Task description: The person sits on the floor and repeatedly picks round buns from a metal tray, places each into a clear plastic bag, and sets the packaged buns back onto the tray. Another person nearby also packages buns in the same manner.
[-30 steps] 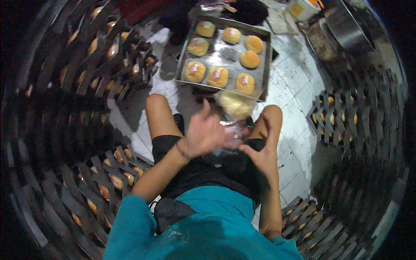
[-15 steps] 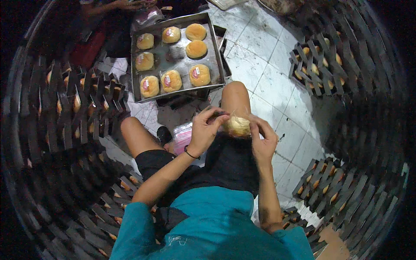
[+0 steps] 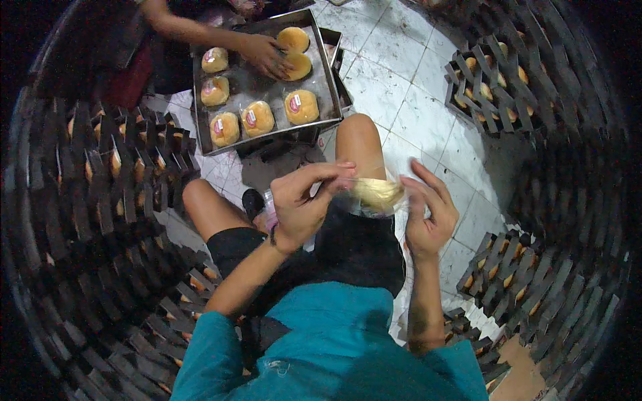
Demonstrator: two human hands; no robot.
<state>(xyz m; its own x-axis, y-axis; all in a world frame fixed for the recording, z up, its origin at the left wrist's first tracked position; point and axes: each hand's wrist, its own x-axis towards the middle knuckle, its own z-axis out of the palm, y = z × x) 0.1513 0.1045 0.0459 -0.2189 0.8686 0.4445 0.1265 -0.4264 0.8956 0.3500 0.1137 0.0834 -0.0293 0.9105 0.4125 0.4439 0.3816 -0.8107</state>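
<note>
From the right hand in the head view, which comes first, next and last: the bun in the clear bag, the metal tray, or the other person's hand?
1. Bun in the clear bag: touching the right hand, just to its left.
2. Metal tray: up and left, on the floor past the knee.
3. Other person's hand: farthest, resting on the tray's far part.

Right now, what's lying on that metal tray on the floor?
The metal tray holds seven round buns, five of them wrapped in clear bags with small labels. Another person's hand rests on one of the two bare buns, partly covering it. What lies beneath the tray is hidden.
</note>
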